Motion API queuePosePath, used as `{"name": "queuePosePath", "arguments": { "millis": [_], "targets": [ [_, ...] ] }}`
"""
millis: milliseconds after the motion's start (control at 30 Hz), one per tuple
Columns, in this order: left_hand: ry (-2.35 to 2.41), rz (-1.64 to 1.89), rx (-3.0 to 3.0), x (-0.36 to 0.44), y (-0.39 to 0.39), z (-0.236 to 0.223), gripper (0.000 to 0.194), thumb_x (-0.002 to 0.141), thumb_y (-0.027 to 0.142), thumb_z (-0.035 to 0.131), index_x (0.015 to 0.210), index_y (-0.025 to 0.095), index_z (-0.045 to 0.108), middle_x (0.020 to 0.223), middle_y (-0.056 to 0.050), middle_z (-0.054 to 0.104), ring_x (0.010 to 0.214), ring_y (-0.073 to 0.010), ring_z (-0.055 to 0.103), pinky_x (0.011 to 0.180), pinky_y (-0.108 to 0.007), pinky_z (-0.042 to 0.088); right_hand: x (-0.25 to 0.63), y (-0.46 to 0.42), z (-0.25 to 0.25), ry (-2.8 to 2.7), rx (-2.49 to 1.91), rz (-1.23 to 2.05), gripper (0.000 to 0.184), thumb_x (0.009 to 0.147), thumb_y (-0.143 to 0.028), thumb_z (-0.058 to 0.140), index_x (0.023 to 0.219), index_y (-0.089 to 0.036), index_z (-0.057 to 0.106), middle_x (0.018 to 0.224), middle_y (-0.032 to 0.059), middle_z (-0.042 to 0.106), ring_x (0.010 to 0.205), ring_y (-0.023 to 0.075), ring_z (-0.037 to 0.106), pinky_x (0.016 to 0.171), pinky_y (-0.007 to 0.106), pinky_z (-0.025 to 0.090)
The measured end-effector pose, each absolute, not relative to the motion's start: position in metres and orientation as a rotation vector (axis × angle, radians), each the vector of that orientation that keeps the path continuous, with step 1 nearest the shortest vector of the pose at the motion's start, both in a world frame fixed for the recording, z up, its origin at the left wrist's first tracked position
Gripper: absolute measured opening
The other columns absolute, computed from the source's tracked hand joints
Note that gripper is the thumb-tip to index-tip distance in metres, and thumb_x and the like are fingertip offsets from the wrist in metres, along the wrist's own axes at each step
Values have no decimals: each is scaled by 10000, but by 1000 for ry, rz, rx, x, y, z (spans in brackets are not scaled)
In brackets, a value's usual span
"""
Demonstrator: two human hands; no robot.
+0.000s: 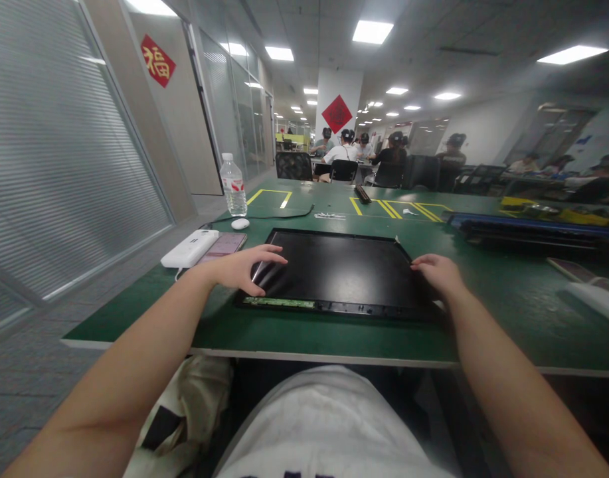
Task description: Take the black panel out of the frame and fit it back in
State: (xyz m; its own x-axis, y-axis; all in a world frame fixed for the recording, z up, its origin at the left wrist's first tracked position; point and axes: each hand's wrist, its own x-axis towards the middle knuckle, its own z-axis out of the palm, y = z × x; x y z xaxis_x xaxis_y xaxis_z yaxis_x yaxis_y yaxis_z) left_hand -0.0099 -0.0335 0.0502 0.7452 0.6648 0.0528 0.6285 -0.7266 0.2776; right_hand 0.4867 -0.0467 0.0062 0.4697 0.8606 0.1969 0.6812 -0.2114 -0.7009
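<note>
A flat black display panel (341,269) lies face up in a thin dark frame on the green table. A narrow green circuit board (279,303) runs along the left part of its near edge. My left hand (247,267) is over the panel's left edge, thumb and fingers spread wide, fingertips on or just above the dark surface. At the right edge my right hand (439,273) has its fingers pinched together on the frame; the thumb side is partly hidden. A small pale tab (397,239) sticks up at the far right corner.
On the left are a water bottle (233,186), a white power bank (190,248), a phone (223,245) and a white oval object (240,224). A black cable (279,216) lies behind the panel. Dark long parts (523,232) and another phone (580,273) are at right. People sit further back.
</note>
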Motion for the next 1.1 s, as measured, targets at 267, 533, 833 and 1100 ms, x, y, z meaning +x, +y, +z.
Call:
{"name": "queuePosePath", "arguments": {
  "millis": [267, 533, 833, 1100],
  "targets": [
    [1344, 313, 2507, -12, -20, 38, 691, 796, 591, 604, 1368, 204, 576, 1501, -141, 475, 1340, -306, 492, 1120, -414, 385, 485, -48, 6, -1325, -1956, 248, 126, 686, -201, 638, 760, -227, 736, 806, 39, 744, 856, 223, 656, 835, 320, 484],
    [1665, 312, 2534, -9, -10, 30, 537, 853, 416, 502, 1294, 140, 632, 1340, -171, 627, 1254, -314, 572, 1092, -402, 419, 491, -48, 7, -1391, -2046, 191, 258, 723, -212, 609, 917, -208, 779, 815, 50, 741, 742, 201, 653, 756, 313, 498],
    [1689, 217, 2535, -7, -10, 32, 483, 852, 333, 446, 1230, 165, 695, 1290, -127, 686, 1189, -291, 632, 1057, -358, 456, 495, -47, 8, -1524, -2216, 253, 372, 646, -152, 627, 952, -246, 817, 805, 49, 750, 682, 202, 651, 665, 297, 503],
    [1717, 249, 2511, -10, -9, 31, 472, 789, 308, 491, 1189, 235, 730, 1260, -64, 714, 1169, -271, 646, 1047, -341, 467, 504, -44, -6, -1417, -2025, 537, 391, 593, -113, 600, 930, -157, 794, 701, 76, 708, 621, 191, 629, 581, 282, 487]
  ]
}}
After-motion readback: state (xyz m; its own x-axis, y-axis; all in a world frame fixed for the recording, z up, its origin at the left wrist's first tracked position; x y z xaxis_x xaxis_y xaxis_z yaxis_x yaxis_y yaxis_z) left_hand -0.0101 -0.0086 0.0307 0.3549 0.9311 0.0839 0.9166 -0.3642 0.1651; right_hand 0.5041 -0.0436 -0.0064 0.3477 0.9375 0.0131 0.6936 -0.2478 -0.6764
